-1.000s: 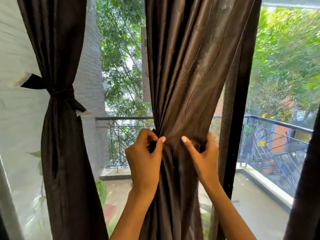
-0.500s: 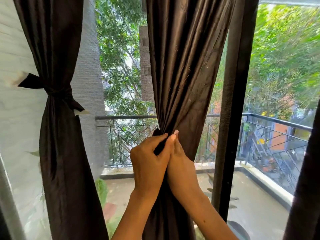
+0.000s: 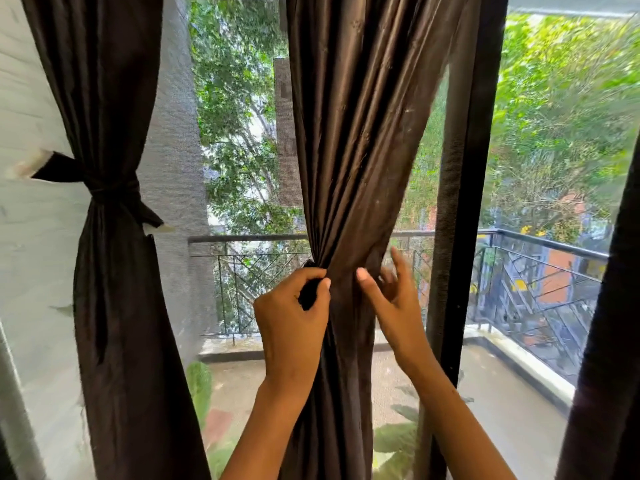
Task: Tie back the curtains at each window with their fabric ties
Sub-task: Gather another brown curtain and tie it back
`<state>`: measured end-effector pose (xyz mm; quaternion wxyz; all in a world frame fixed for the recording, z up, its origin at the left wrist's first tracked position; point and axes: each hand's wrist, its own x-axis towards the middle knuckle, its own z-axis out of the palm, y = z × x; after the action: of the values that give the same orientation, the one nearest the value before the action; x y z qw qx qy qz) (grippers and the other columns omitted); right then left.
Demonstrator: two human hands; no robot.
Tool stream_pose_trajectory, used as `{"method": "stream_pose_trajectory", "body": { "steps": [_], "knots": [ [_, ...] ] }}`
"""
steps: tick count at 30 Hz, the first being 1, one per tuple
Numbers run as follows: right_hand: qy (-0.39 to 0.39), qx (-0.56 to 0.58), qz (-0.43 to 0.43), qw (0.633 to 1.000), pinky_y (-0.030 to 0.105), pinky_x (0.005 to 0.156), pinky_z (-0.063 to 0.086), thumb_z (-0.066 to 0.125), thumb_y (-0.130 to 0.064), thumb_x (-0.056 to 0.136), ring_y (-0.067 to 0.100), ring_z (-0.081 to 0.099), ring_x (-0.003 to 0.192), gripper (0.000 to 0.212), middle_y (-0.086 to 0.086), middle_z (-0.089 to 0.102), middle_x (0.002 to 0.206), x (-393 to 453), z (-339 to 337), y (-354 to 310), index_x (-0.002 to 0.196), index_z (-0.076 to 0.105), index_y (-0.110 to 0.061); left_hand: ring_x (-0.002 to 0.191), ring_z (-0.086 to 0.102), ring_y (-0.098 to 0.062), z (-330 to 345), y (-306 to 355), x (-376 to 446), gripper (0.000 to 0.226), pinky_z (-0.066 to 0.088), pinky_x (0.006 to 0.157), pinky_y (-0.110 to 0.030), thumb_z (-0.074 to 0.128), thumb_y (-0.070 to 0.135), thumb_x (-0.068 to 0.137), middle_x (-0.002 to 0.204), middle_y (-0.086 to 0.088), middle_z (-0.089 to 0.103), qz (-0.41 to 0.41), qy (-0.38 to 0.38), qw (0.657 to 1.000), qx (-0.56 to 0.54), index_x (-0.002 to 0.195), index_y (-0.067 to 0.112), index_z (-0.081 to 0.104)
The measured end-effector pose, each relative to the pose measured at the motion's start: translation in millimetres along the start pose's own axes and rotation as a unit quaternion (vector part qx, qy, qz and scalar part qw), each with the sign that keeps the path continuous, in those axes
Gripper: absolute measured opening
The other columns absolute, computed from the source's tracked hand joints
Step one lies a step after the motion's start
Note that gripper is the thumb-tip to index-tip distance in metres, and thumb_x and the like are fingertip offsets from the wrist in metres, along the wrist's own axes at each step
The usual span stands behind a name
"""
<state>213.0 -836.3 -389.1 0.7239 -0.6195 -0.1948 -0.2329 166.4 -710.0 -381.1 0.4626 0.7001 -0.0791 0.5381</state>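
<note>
We are working on the middle curtain, a dark brown satin-like panel (image 3: 360, 150) hanging against the black window frame post (image 3: 460, 202). It is gathered to a narrow waist at about the height of the balcony railing (image 3: 249, 237) outside, and below that waist it hangs in a loose column.

Our left hand (image 3: 291, 317) pinches the gathered folds, thumb and forefinger pressed together on a small dark bunch of cloth (image 3: 308, 294). We judge this bunch to be the end of the fabric tie, though we cannot tell it from a fold of the curtain itself. Our right hand (image 3: 391, 303) is beside the waist with its fingers spread apart and clamped on nothing — only the thumb tip touches the front of the folds.

To do this step well:

1. Keep the left pinch firm, so the gathered pleats do not spread.
2. Pass the right hand behind the bundle, find the free end of the tie, and bring it round to the front.
3. Draw both ends level before knotting — uneven tension would likely let the slippery cloth slide down.
4. Match the height of the finished knot (image 3: 107, 192) on the left dark brown curtain (image 3: 114, 306), which is already cinched with its tie ends sticking out to either side.

The likely fault is a loose wrap; we should snug the tie before releasing the left hand.
</note>
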Motion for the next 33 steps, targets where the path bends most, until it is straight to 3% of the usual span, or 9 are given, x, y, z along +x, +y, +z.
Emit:
{"method": "stream_pose_trajectory", "body": {
  "steps": [4, 7, 10, 13, 19, 21, 24, 27, 33],
  "knots": [
    [0.117, -0.163, -0.180, 0.963, 0.025, 0.072, 0.056, 0.066, -0.002, 0.086, 0.005, 0.065, 0.091, 0.034, 0.000, 0.068, 0.106, -12, 5, -2, 0.116, 0.065, -0.019, 0.069, 0.063, 0.002, 0, 1, -3, 0.013, 0.052, 0.066, -0.022, 0.074, 0.010, 0.079, 0.071, 0.013, 0.067, 0.013, 0.005, 1.000, 0.011, 0.086, 0.020, 0.069],
    [0.112, -0.224, -0.259, 0.933, 0.028, 0.064, 0.055, 0.063, 0.011, 0.083, 0.000, 0.061, 0.088, 0.041, 0.000, 0.063, 0.102, -31, 19, 0, 0.114, 0.069, -0.014, 0.068, 0.064, -0.002, 1, 3, -7, 0.014, 0.052, 0.066, -0.026, 0.073, 0.009, 0.080, 0.075, 0.006, 0.072, 0.030, 0.010, 0.999, 0.028, 0.091, 0.018, 0.072],
    [0.051, -0.215, -0.271, 0.937, 0.022, 0.069, 0.054, 0.062, 0.009, 0.084, -0.008, 0.056, 0.089, 0.041, -0.003, 0.059, 0.103, -41, 28, -2, 0.118, 0.067, -0.013, 0.072, 0.067, -0.006, 1, 6, -11, 0.017, 0.052, 0.067, -0.028, 0.070, 0.008, 0.083, 0.083, 0.004, 0.074, 0.035, 0.003, 0.999, 0.032, 0.097, 0.017, 0.072],
    [0.006, -0.151, -0.215, 0.965, 0.027, 0.075, 0.055, 0.062, 0.005, 0.087, 0.002, 0.061, 0.093, 0.036, 0.000, 0.062, 0.106, -42, 27, -4, 0.117, 0.068, -0.014, 0.083, 0.069, -0.007, 0, 7, -13, 0.027, 0.053, 0.074, -0.025, 0.068, 0.004, 0.083, 0.098, 0.003, 0.074, 0.041, 0.010, 0.998, 0.038, 0.106, 0.017, 0.071],
    [0.008, -0.092, -0.134, 0.987, 0.035, 0.081, 0.056, 0.062, -0.004, 0.089, 0.000, 0.063, 0.103, 0.029, -0.008, 0.057, 0.130, -44, 23, 1, 0.113, 0.069, -0.020, 0.094, 0.067, -0.010, 5, 12, -14, 0.038, 0.046, 0.084, -0.013, 0.065, -0.001, 0.082, 0.107, 0.002, 0.071, 0.027, -0.011, 0.998, 0.053, 0.115, 0.020, 0.067],
    [0.015, -0.129, -0.148, 0.980, 0.036, 0.082, 0.056, 0.062, -0.002, 0.089, 0.002, 0.063, 0.103, 0.036, -0.006, 0.064, 0.120, -43, 24, 1, 0.114, 0.067, -0.027, 0.090, 0.068, -0.012, 7, 13, -12, 0.040, 0.046, 0.080, -0.015, 0.063, 0.000, 0.084, 0.103, 0.002, 0.072, 0.014, -0.021, 0.998, 0.061, 0.118, 0.021, 0.063],
    [0.027, -0.196, -0.177, 0.964, 0.020, 0.076, 0.051, 0.061, -0.005, 0.090, 0.008, 0.064, 0.089, 0.040, -0.002, 0.064, 0.100, -41, 25, 2, 0.113, 0.059, -0.039, 0.096, 0.065, -0.013, 10, 12, -12, 0.042, 0.050, 0.082, -0.023, 0.055, 0.000, 0.088, 0.107, 0.002, 0.069, -0.010, -0.048, 0.997, 0.058, 0.124, 0.022, 0.055],
    [-0.002, -0.231, -0.192, 0.954, 0.018, 0.072, 0.048, 0.060, -0.006, 0.091, 0.008, 0.061, 0.087, 0.036, 0.001, 0.060, 0.101, -41, 25, 3, 0.119, 0.061, -0.029, 0.104, 0.060, -0.013, 15, 14, -12, 0.035, 0.050, 0.087, -0.031, 0.049, 0.005, 0.093, 0.113, 0.001, 0.063, -0.033, -0.078, 0.996, 0.014, 0.124, 0.019, 0.049],
    [-0.021, -0.263, -0.226, 0.938, 0.017, 0.064, 0.041, 0.046, -0.012, 0.090, 0.008, 0.053, 0.079, 0.030, 0.001, 0.056, 0.094, -34, 14, 11, 0.117, 0.060, -0.014, 0.076, 0.065, -0.002, 20, 13, 6, 0.006, 0.050, 0.067, -0.021, 0.061, 0.018, 0.090, 0.080, 0.010, 0.069, -0.072, -0.091, 0.992, -0.054, 0.094, 0.022, 0.059]
  ]
}}
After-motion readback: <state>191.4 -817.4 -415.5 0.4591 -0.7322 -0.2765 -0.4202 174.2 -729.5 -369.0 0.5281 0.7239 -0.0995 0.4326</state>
